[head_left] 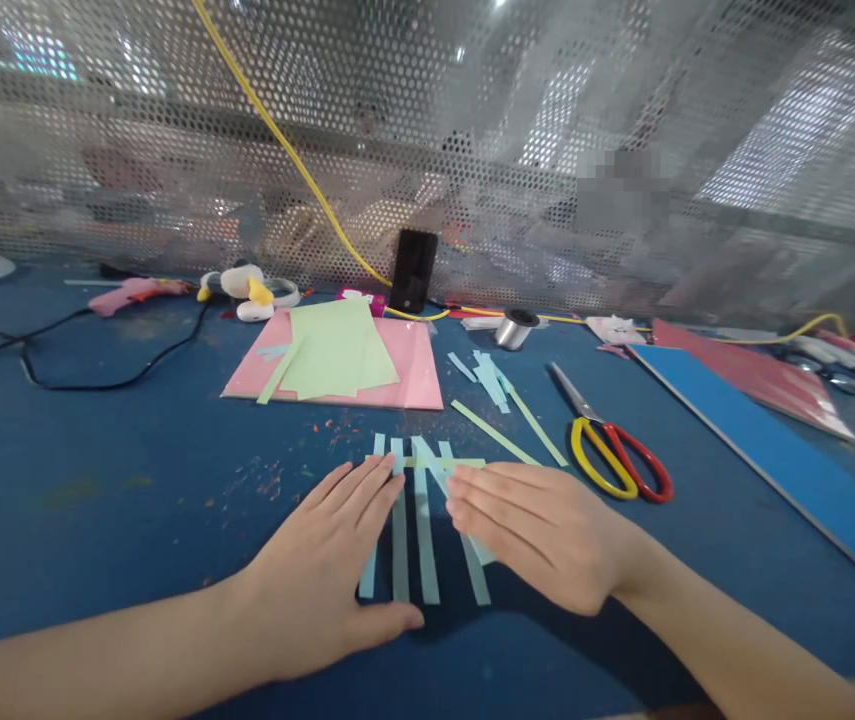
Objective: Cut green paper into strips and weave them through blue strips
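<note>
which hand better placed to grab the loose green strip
Probably the right hand: it lies nearer the loose green paper strip, while the left hand sits beyond the pale blue paper strips.

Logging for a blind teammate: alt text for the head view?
The left hand and right hand rest on parallel pale blue paper strips crossed by a green strip. Red-and-yellow scissors lie right; green paper sits on a pink sheet beyond.

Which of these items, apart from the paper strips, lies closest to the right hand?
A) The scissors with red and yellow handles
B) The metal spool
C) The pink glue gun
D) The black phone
A: the scissors with red and yellow handles lie just beyond the right hand, nearer than the other three.
</note>
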{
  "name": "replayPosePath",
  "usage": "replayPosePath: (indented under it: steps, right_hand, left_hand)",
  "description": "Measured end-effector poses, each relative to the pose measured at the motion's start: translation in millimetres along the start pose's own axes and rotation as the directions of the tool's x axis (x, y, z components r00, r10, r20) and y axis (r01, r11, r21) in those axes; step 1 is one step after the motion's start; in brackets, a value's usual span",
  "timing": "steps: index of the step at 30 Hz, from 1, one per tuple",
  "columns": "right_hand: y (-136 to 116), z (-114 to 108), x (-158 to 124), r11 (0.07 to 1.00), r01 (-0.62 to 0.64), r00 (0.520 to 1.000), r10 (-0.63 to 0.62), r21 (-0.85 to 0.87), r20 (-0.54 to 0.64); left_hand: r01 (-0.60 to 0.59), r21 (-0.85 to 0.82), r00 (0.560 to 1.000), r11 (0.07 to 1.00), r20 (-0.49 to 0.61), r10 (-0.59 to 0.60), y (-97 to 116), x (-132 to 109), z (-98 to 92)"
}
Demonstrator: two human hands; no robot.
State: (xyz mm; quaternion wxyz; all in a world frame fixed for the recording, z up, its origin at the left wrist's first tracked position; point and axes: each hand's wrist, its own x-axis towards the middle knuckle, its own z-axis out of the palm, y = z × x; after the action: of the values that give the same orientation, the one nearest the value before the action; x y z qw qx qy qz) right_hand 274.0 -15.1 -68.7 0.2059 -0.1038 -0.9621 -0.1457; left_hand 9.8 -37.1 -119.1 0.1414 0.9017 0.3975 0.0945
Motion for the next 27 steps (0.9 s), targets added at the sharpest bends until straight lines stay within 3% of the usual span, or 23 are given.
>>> replayPosePath:
  steps: [5,11,18,27]
  right_hand:
    - [-9.6,4.9,1.1,0.997,0.059,0.993,-0.054,-0.05,0.101]
    - [-21.7,16.7,3.5,0.957,0.221,0.969,-0.193,-0.189,0.155]
    - [-23.4,18.3,1.4,0.988,0.12,0.984,-0.105,-0.096,0.147]
    - [-24.1,20.1,-2.5,0.979,0.14,0.98,-0.116,-0.147,0.162]
  left_hand:
    - [-0.004,0.003,1.0,1.0,-0.017,0.004,1.6,0.3,1.6]
    - [0.002,0.025,1.0,1.0,-0.008,-0.002,3.2,-0.2,1.6]
    - [-0.011,0.022,1.0,1.0,-0.025,0.011,2.1,1.0,4.8]
    - [-0.024,0.088,0.999,0.996,-0.02,0.026,-1.2,7.0,3.9]
